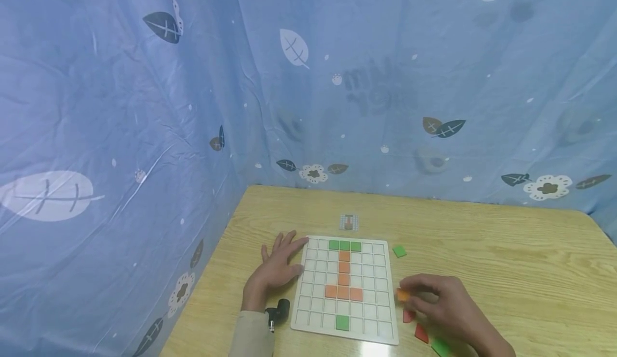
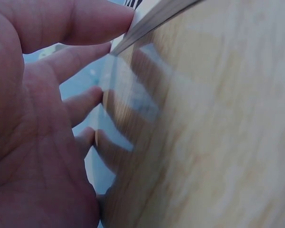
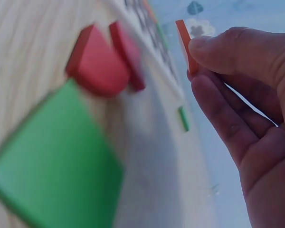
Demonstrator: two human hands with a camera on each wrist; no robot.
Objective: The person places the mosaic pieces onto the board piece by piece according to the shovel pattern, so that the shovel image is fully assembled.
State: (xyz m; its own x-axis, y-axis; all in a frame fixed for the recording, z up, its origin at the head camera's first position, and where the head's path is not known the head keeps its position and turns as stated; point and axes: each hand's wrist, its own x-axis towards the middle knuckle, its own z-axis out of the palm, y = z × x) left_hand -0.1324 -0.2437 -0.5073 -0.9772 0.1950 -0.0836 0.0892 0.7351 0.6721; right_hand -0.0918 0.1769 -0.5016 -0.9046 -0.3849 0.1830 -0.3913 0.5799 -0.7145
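A white grid board (image 1: 315, 306) lies on the wooden table, with green square tiles along its top row, orange tiles in a column and a short row below, and one green tile (image 1: 342, 323) near the bottom. My left hand (image 1: 277, 266) rests at the board's left edge, fingers spread, thumb and forefinger touching the rim. Between thumb and fingers my right hand (image 1: 445, 301) pinches an orange tile (image 3: 184, 45), just off the board's right edge. Under and beside that hand lie red tiles (image 3: 102, 64) and a green tile (image 3: 57, 161).
Behind the board lies a small printed pattern card (image 1: 349, 222). A loose green tile (image 1: 399, 251) sits right of the board's upper corner. By the left wrist is a black device (image 1: 278, 313). Blue patterned curtains (image 1: 385, 78) hang along the table's back and left side.
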